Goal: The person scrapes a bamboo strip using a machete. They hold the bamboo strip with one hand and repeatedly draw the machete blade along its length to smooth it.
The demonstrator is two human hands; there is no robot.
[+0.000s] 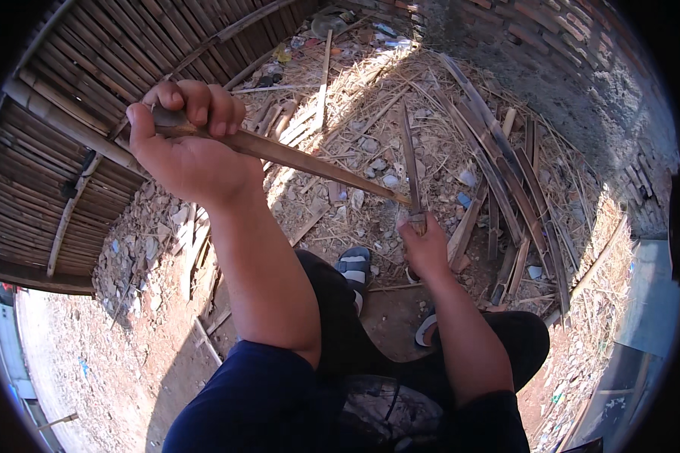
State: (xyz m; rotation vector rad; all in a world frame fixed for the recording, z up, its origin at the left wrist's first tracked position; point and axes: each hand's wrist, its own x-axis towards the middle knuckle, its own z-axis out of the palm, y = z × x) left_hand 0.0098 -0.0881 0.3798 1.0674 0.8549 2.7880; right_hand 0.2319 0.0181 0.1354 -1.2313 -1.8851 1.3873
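Note:
My left hand (196, 143) is raised at the upper left, its fingers wrapped round one end of a long bamboo strip (302, 161). From there the strip slopes down to the right, and its far end comes close to my right hand (425, 240). That hand is closed round the short brown handle of what looks like a long-bladed knife (409, 151). Its narrow dark blade points away from me. The strip's tip meets or overlaps the blade just above the handle; I cannot tell whether they touch.
A pile of dark bamboo strips (506, 181) lies on the right, beside a brick wall (567, 38). Straw, stones and rubble (370, 151) cover the ground ahead. A bamboo slat wall (75, 83) stands at the left. My sandalled foot (353, 266) is below the strip.

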